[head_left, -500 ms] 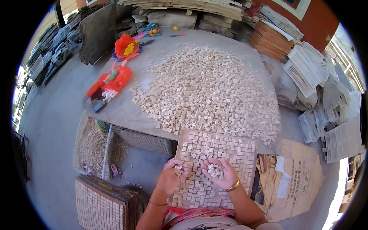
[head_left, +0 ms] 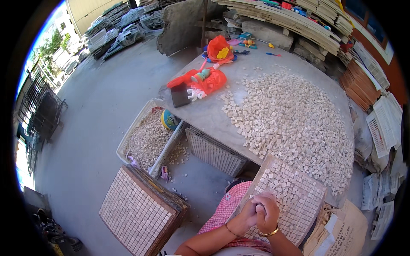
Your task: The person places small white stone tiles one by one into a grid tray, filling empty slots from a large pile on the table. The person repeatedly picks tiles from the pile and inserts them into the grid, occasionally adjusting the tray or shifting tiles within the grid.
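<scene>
A square mosaic grid board [head_left: 299, 192], partly filled with small pale stone cubes, leans against the table edge and rests on my lap. My left hand [head_left: 244, 218] and my right hand [head_left: 268, 211] are pressed together over the board's lower left part. Their fingers curl around small stone pieces, which are mostly hidden. A gold bangle sits on my right wrist. Beyond the board a large heap of loose stone cubes [head_left: 294, 119] covers the grey table [head_left: 205, 113].
A stack of filled mosaic boards [head_left: 139, 209] stands at my left. A white crate of stone chips [head_left: 147, 138] and an upturned crate [head_left: 213, 151] sit on the concrete floor. Red bags [head_left: 205, 79] lie on the table. Stacked slabs and tile sheets line the back and right.
The view has swung to the left and tilted. My hands have come together from apart over the board.
</scene>
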